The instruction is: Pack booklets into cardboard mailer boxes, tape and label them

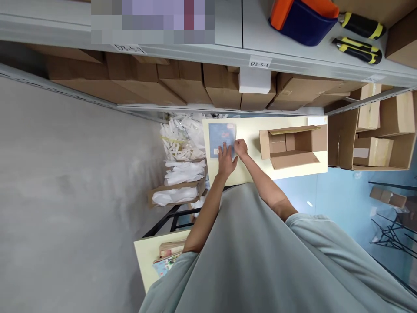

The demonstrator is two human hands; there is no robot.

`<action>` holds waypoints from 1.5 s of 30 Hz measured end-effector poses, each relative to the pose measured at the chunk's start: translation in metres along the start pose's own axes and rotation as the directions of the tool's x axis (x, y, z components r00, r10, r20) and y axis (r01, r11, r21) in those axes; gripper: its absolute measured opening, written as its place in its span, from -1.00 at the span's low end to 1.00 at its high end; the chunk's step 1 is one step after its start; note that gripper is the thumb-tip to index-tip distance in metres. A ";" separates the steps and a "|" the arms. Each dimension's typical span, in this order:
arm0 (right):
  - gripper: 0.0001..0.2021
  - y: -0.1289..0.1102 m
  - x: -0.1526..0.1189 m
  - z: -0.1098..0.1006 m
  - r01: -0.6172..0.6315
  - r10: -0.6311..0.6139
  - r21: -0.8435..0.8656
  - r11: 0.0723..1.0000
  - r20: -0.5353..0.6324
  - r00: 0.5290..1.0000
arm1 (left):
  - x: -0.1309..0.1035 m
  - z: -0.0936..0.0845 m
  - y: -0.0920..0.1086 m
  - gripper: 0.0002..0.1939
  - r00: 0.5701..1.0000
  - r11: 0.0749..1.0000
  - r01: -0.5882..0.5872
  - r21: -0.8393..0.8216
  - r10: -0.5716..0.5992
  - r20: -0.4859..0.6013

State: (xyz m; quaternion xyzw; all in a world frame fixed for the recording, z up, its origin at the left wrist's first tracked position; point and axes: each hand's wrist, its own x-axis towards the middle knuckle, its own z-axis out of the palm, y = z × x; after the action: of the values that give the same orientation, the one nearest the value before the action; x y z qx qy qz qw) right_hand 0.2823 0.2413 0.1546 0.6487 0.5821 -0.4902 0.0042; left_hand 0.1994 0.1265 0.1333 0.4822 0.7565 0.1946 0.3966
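Observation:
A flat blue book (219, 135) with a small white label lies near the left end of the cream table (252, 130). My left hand (227, 161) rests on its lower part, fingers stretched out over the cover. At the book's right edge, my right hand (241, 148) is closed, with its fingers curled in. Whatever the right fingers may pinch is hidden or too small to make out. Further right on the same table stands a cardboard box (293, 145) with its flaps up, its inside showing bare cardboard.
Above the table runs a grey shelf (195, 54) with cardboard boxes (182, 80) under it. Utility knives (361, 26) and an orange-and-blue holder (302, 21) lie on top. White scraps (185, 134) pile up at left. A larger carton (342, 143) adjoins the table at right.

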 end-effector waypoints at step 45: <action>-0.58 0.074 -0.052 -0.324 0.632 -0.402 -0.654 0.416 0.492 0.772 | 0.029 0.038 0.266 -0.68 0.964 0.863 -0.260 0.434 0.203 0.175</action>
State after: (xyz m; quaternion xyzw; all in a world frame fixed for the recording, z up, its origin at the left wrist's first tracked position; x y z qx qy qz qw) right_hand 0.5511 0.3648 0.3145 0.2924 0.9018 -0.2360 0.2134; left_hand 0.3764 0.2709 0.2784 0.6596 0.6916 0.0290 0.2928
